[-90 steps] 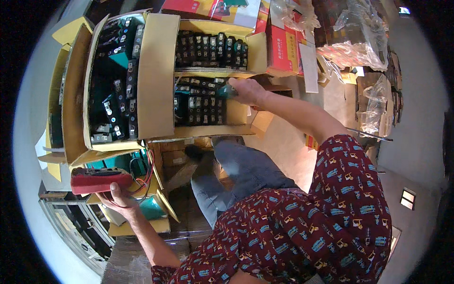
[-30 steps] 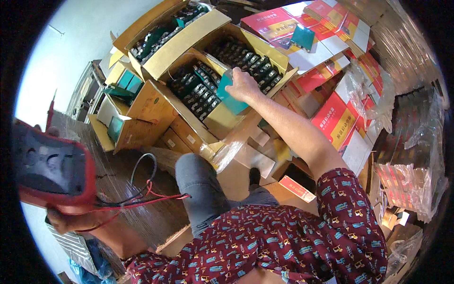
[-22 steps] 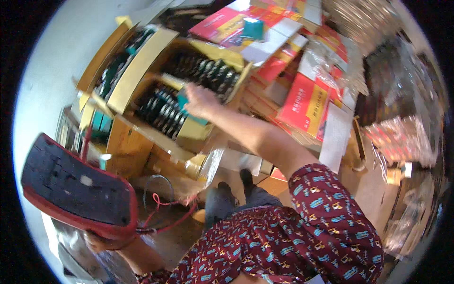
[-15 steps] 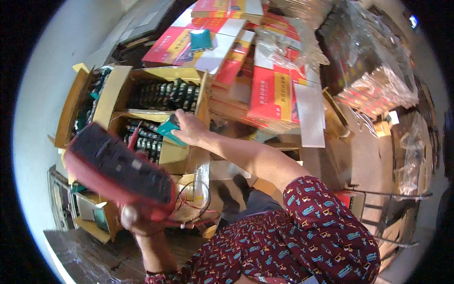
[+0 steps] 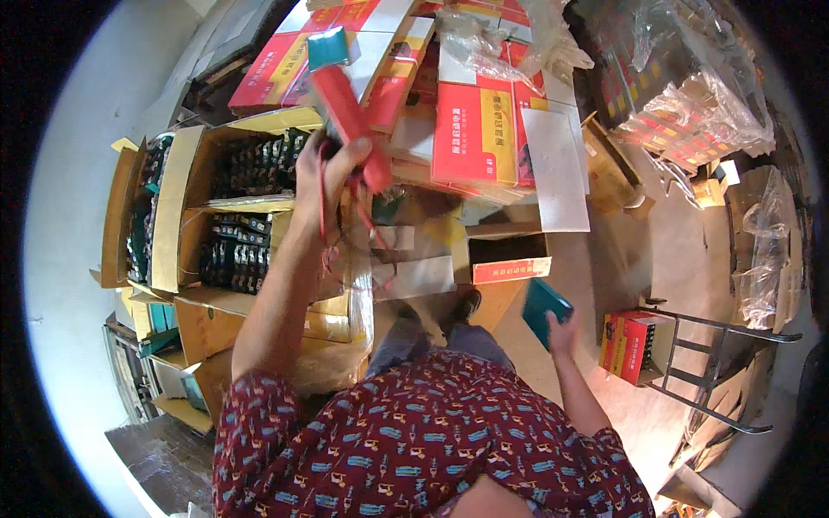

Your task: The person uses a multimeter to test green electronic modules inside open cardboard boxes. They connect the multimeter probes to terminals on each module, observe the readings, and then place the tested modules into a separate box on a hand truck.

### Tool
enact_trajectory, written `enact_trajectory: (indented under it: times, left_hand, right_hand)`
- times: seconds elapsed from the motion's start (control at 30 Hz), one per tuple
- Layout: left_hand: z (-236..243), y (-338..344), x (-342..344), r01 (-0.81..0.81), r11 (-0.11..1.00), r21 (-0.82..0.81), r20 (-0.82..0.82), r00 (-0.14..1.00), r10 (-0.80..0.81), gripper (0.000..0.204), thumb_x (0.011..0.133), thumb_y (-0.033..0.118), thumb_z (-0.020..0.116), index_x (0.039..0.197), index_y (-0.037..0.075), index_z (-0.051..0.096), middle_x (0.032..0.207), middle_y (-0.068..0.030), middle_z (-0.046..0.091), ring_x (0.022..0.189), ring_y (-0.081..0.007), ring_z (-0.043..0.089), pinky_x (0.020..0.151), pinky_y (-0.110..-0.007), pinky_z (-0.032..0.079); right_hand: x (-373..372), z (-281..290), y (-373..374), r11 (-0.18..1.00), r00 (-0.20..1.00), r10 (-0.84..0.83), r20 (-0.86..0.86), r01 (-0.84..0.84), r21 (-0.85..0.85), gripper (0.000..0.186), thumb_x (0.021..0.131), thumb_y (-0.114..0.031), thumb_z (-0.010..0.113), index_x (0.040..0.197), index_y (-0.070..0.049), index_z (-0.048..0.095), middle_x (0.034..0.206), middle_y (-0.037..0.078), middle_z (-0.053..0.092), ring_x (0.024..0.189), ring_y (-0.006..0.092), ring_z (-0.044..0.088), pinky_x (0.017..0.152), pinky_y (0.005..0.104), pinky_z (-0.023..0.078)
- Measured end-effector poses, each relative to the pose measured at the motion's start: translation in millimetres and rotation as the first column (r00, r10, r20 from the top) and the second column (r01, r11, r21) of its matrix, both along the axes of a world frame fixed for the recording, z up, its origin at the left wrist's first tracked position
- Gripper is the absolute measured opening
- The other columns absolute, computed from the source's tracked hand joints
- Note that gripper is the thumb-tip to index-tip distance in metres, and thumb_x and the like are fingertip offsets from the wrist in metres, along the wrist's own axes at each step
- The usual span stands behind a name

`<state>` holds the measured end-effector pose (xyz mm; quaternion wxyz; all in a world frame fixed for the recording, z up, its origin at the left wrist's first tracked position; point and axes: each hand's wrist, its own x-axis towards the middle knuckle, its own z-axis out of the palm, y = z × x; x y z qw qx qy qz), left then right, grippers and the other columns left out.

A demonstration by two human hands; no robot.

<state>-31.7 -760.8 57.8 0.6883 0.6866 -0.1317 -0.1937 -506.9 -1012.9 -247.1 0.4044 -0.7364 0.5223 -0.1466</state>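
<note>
My left hand (image 5: pixel 321 173) grips a red handheld multimeter (image 5: pixel 344 108), seen edge-on and tilted, its far end over the flat red cartons. Thin red and dark test leads (image 5: pixel 373 229) dangle below it. On the right, my right hand (image 5: pixel 561 331) is closed round the lower edge of a flat teal block (image 5: pixel 546 308), held apart from other things. A similar teal block (image 5: pixel 328 48) lies on the red-and-white cartons (image 5: pixel 289 69), just beyond the meter. Left of my left arm, cardboard boxes (image 5: pixel 192 207) hold rows of dark blocks (image 5: pixel 237 250) with shiny ends.
An open carton (image 5: pixel 511 269) with a red flap stands ahead of my legs. Stacked red and yellow cartons (image 5: pixel 484 142) rise at the far middle. To the right are a black metal hand truck (image 5: pixel 708 345) with a red box (image 5: pixel 626 345) and a plastic-wrapped stack (image 5: pixel 682 95).
My right hand has swung from above the boxes over to the right with the teal block. My left hand has carried the meter farther away and to the right, turning it edge-on.
</note>
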Motion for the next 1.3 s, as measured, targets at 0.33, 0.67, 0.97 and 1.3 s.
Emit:
enact_trajectory:
  times: [0.33,0.67,0.97,1.3]
  left_hand:
    - [-166.6,-219.5,149.4,0.020,0.794,0.608,0.349,0.891,-0.290,0.086,0.063,0.042,0.093,0.128,0.000,0.055,0.108,-0.0173,0.075,0.095,-0.0306,0.074,0.084,-0.042,0.059]
    - [-309.4,-352.6,152.9,0.208,0.431,0.878,0.132,0.759,-0.637,0.079,0.067,0.021,0.094,0.130,0.002,0.051,0.122,-0.0214,0.066,0.119,-0.0369,0.064,0.094,-0.048,0.057]
    - [-278.9,-333.5,289.9,0.104,0.490,0.865,0.309,0.659,-0.686,0.102,0.077,0.031,0.085,0.161,0.021,0.030,0.162,-0.0291,0.032,0.137,-0.0447,0.051,0.102,-0.053,0.054]
    - [-205.7,-169.2,516.1,-0.204,-0.038,0.978,0.208,0.969,0.135,0.135,0.067,0.073,0.079,0.166,0.014,0.010,0.161,-0.0301,0.034,0.145,-0.0470,0.040,0.115,-0.057,0.039]
  right_hand:
    - [-207.9,-30.8,23.0,0.861,0.882,-0.427,-0.203,0.464,0.208,0.101,0.087,-0.015,0.081,0.158,0.010,0.013,0.159,0.027,0.034,0.145,0.0372,0.040,0.122,0.0443,0.033]
    - [-15.2,5.7,84.4,0.674,0.710,-0.704,0.026,0.657,0.338,0.086,0.088,-0.019,0.082,0.151,0.000,0.026,0.143,0.020,0.050,0.128,0.0338,0.054,0.108,0.0479,0.048]
    - [149.8,20.5,42.6,0.694,0.750,-0.661,-0.024,0.624,0.358,0.081,0.090,-0.020,0.081,0.149,0.000,0.029,0.138,0.019,0.053,0.124,0.0322,0.056,0.106,0.0471,0.050]
    - [159.3,92.0,33.0,0.734,0.734,-0.664,0.142,0.605,0.308,0.069,0.091,-0.021,0.080,0.141,0.000,0.037,0.133,0.017,0.057,0.122,0.0294,0.058,0.105,0.0465,0.051]
